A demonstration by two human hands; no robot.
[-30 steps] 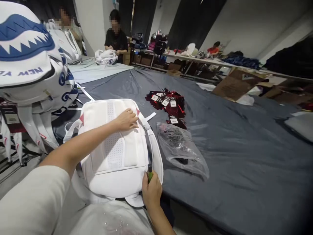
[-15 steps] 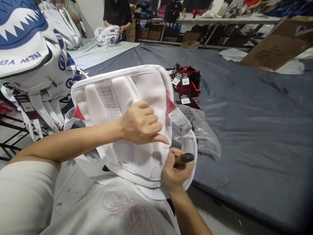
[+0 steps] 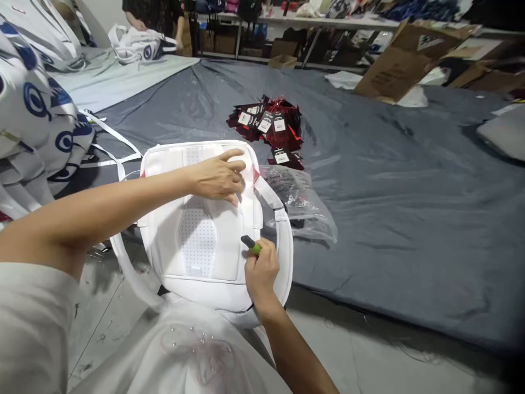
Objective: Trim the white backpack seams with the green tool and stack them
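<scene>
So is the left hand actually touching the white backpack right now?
Touching. The head view shows the left hand lying flat on the white backpack, fingers pressed against its back panel near the top edge.

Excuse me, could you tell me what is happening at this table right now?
A person has a white backpack lying back-panel up at the edge of a grey-covered table. Their left hand presses flat near the top of the pack, while their right hand grips a small green-and-black tool beside the right shoulder strap. A clear plastic bag and a pile of dark red hang tags lie just beyond. Another person handles a similar printed bag at the far end.
</scene>
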